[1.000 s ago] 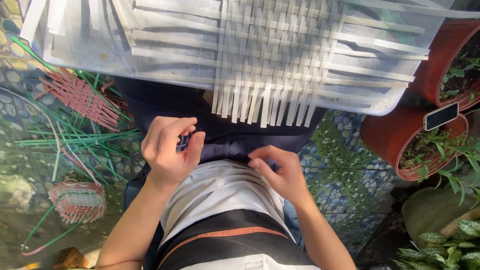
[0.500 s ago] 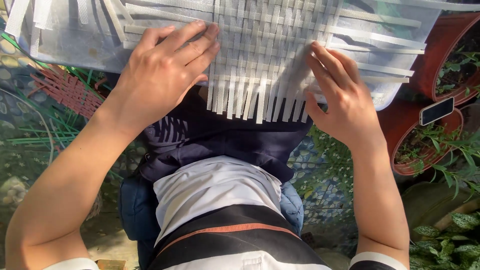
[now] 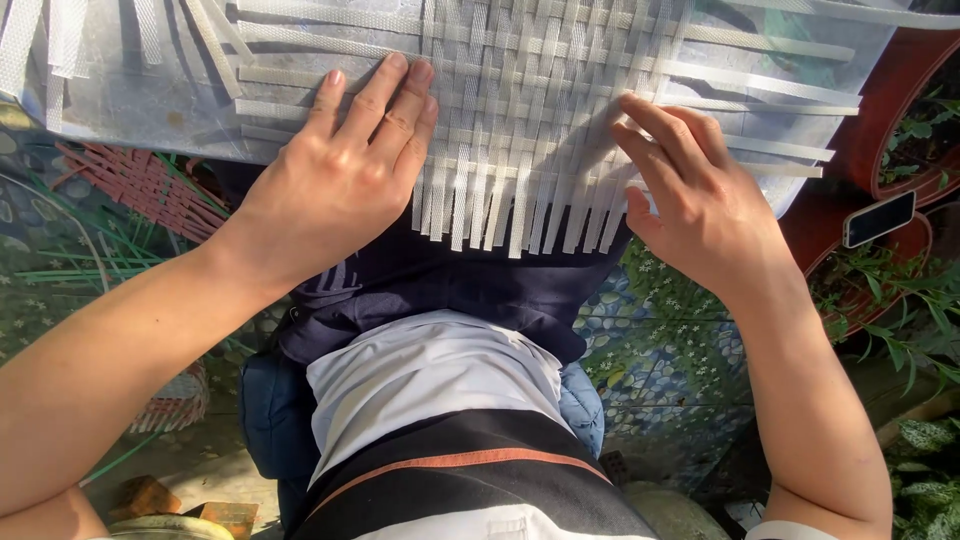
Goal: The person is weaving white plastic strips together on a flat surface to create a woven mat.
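A flat mat woven from pale, translucent plastic strips (image 3: pixel 540 110) lies on a grey board across my lap, its loose strip ends hanging over the near edge. My left hand (image 3: pixel 340 180) rests palm down on the mat's left side, fingers spread and pressing the strips. My right hand (image 3: pixel 690 200) lies on the mat's right edge, fingertips touching the woven strips. Neither hand grips anything.
A red woven piece (image 3: pixel 130 185) and green strips (image 3: pixel 70 270) lie on the ground at the left. Terracotta plant pots (image 3: pixel 900 90) stand at the right, with a phone (image 3: pixel 878 218) on one rim. Leafy plants (image 3: pixel 930 320) fill the lower right.
Both hands rose from my lap to the woven mat a second ago. Since half a second ago they have stayed on it, with the view drawn slightly closer.
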